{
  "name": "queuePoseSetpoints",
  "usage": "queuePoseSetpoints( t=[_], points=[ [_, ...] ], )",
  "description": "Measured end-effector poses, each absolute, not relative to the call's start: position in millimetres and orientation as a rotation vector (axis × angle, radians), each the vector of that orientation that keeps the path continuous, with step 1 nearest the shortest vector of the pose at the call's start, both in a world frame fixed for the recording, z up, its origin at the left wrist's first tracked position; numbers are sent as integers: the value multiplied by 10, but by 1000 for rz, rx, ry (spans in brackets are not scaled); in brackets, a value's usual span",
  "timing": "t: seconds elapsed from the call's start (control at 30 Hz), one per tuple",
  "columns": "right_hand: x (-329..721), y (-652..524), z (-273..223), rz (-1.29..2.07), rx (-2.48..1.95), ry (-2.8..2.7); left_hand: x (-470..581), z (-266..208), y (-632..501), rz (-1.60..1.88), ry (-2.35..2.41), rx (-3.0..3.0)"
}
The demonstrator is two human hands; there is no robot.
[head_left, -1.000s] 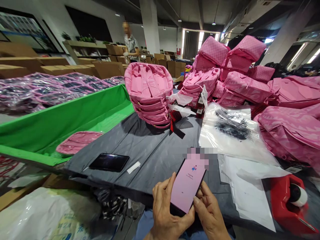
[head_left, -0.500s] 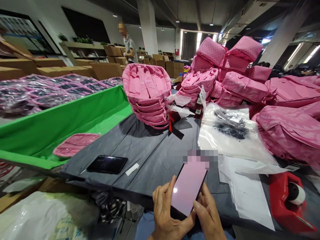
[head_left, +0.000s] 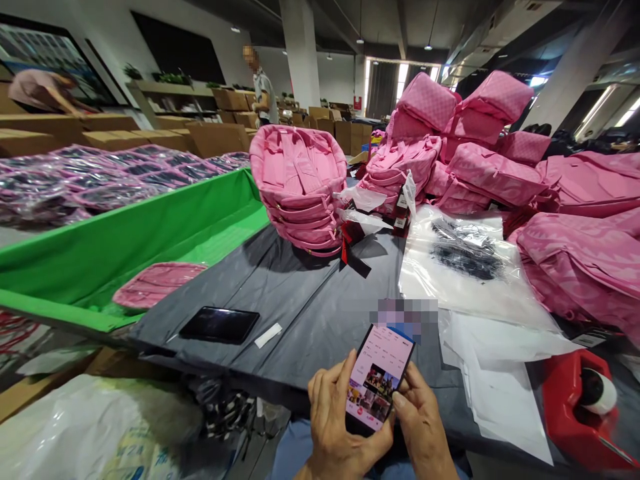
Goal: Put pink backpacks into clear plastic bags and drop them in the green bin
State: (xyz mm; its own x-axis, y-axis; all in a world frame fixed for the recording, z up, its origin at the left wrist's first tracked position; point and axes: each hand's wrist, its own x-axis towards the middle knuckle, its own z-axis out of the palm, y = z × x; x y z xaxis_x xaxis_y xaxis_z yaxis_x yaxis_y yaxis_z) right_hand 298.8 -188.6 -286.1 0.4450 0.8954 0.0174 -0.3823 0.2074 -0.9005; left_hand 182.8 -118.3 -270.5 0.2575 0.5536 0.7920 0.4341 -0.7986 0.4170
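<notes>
A smartphone [head_left: 373, 380] with a lit screen of text and small pictures is held low over the near table edge. My left hand [head_left: 334, 420] is wrapped round its left side and bottom. On the other side, my right hand [head_left: 423, 420] grips the right edge, its thumb by the screen. Another phone [head_left: 220, 325], its screen dark, lies flat on the grey-covered table [head_left: 310, 307], beside a small white slip [head_left: 268, 335]. Beyond the hands stands a stack of pink backpacks [head_left: 300, 193] with dangling tags.
Clear plastic bags [head_left: 425, 267] and white sheets [head_left: 490, 393] lie on the right, near a red tape dispenser [head_left: 565, 407]. More pink backpacks [head_left: 490, 167] are piled behind. Left is a green-lined trough [head_left: 100, 233] holding a bagged pink item [head_left: 157, 283]. Two people are in the background.
The phone's screen has gone from a plain pinkish display to a page with text and pictures. My hands keep their hold on it. A person at far left bends further into view.
</notes>
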Motion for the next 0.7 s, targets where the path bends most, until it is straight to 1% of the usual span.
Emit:
queuePoseSetpoints(
  t=[0.1,0.3,0.5,0.7],
  points=[
    [3008,-1900,-2873,959,-987,-664,1795,-2721,-1159,1580,921,2457],
    [3114,-2001,-2588,1113,-988,-802,1822,-2672,-1156,1562,945,2388],
    [3134,-1962,-2494,1092,-1058,-838,1835,-2595,-1191,1580,933,2369],
    [3162,-1950,-2469,1065,-1061,-825,1778,-2668,-1207,1507,841,2372]
  ],
)
